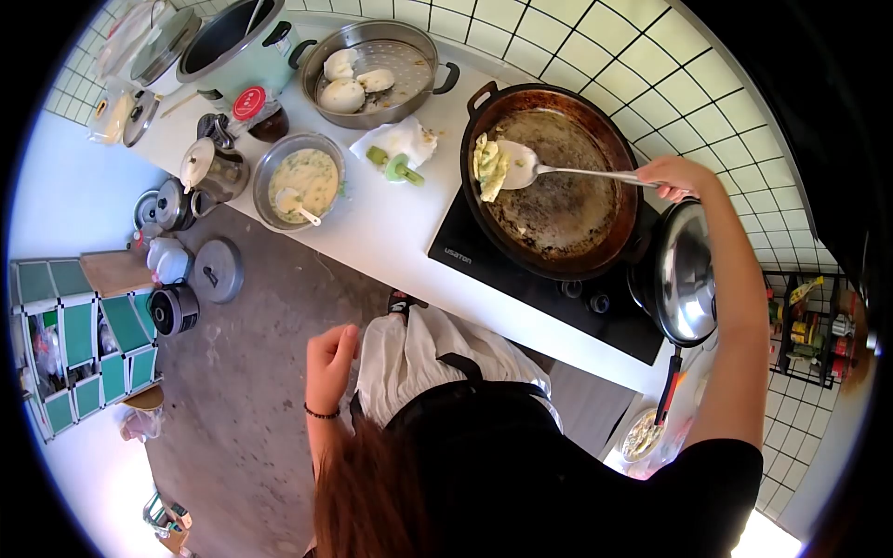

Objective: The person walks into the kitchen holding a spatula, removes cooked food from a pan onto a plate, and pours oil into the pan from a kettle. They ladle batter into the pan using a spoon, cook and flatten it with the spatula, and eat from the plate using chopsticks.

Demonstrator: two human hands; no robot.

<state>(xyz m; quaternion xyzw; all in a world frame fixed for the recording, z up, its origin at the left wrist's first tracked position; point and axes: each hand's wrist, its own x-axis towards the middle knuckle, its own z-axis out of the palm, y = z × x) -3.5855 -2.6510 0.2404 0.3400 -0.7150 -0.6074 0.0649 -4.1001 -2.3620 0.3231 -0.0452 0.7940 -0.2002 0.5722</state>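
My right hand (677, 175) grips the end of the long handle of a metal spatula (517, 166). The spatula's blade reaches the far left of a dark round pan (567, 232) and touches a folded yellow-green egg pancake (489, 167) by the pan's wall. Elsewhere the pan's bottom shows only an oily film and brown bits. Away from the counter, my left hand (332, 365) hangs beside the white skirt, its fingers curled in and thumb up, and I see nothing in it. The pan sits on a black induction cooker (470, 251).
On the white counter (386, 256) stand a bowl of green-flecked batter (298, 177) with a white spoon, an oil brush (400, 170) on tissue, and a steamer pan (409, 102) holding white buns. A lidded pan (686, 274) stands right of the cooker, near a plate of food (642, 437).
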